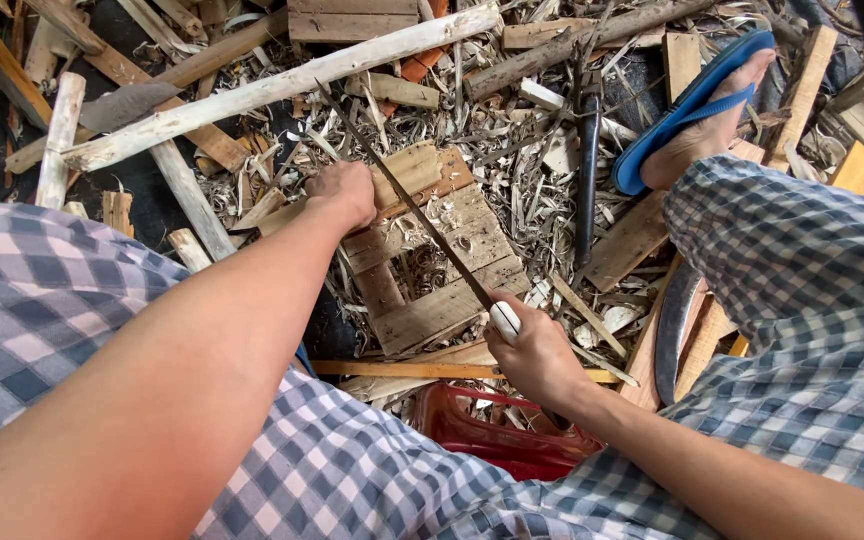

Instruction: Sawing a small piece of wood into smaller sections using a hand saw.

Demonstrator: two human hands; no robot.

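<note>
My right hand (537,355) grips the white handle of a thin hand saw (412,205). Its long narrow blade runs up and left across a small wooden pallet frame (447,300) made of nailed slats. My left hand (345,190) is closed on the frame's upper left corner, pressing it down among wood shavings. The saw blade lies over the frame's top slat, close to my left hand. My legs in blue-and-white checked cloth fill the bottom of the view.
A pale stripped pole (282,85) lies across the top. Scrap planks and shavings cover the ground. My foot in a blue sandal (692,105) rests at the upper right. A dark curved blade (674,325) and a red plastic basket (497,430) lie near me.
</note>
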